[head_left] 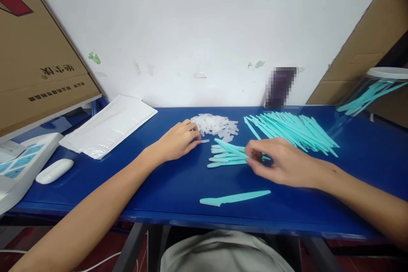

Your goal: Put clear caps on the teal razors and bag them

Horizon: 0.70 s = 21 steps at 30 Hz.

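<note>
My left hand (pixel 178 140) rests on the blue table (pixel 153 187), fingertips at a clear plastic cap (pixel 204 140) beside the heap of clear caps (pixel 216 124). My right hand (pixel 280 161) pinches the ends of a small bunch of teal plastic razors (pixel 225 154) lying fanned between the hands. A larger pile of teal razors (pixel 291 131) lies behind my right hand. One single teal razor (pixel 234 198) lies alone near the table's front edge.
A stack of clear bags (pixel 110 125) lies at the left. A white mouse (pixel 54 170) and a white device (pixel 19 161) sit at the far left under a cardboard box (pixel 35 51). A clear jar (pixel 372 91) holding teal razors lies at the right.
</note>
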Motion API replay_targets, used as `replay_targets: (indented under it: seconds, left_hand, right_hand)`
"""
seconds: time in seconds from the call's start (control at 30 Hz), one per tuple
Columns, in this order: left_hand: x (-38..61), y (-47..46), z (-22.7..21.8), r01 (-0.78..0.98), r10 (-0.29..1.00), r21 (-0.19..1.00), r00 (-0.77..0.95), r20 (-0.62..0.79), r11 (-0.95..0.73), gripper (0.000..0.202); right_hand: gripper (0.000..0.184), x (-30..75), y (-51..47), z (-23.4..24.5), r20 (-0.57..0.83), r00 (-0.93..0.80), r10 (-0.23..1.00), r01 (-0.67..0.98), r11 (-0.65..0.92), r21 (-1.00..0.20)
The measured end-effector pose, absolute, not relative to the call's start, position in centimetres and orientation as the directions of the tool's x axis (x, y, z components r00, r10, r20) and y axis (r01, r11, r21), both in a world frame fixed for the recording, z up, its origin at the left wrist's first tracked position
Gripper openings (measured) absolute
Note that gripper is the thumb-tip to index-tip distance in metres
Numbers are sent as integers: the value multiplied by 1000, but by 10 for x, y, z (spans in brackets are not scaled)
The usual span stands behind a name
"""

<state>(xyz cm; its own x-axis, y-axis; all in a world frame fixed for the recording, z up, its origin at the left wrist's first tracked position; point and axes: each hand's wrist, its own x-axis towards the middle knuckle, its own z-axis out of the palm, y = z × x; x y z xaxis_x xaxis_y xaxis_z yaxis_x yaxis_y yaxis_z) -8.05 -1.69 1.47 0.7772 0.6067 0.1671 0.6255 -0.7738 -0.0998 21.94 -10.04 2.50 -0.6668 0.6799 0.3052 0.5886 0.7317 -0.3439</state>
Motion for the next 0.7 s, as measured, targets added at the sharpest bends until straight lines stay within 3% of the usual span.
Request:
replay_targets:
  seconds: [0.13, 0.2, 0.33, 0.53, 0.7]
  left_hand:
    - [-80, -18, 14, 629, 610, -134, 777, 158, -766, 27]
    - [-80, -18, 13, 628, 611, -125, 777, 149, -768, 23]
    - [-79, -19, 13, 618, 599, -125, 785, 157, -777, 18]
    - [-77, -24, 19, 563, 503, -135, 805, 315, -816, 17]
    - [-75, -28, 23, 531, 457, -129, 810, 367, -838, 16]
  right_hand:
    - [12, 222, -94, 23, 518, -579, 629, 619, 753, -223]
    - [15, 224, -90, 21, 556, -567, 608, 645, 747, -160]
    - [19, 227, -84, 15, 515, -549, 658, 720, 685, -108]
    - [24, 231, -79, 9, 447, -503, 740, 794, 600, -99]
    - [27, 230, -79, 10, 416, -511, 752, 799, 594, -93]
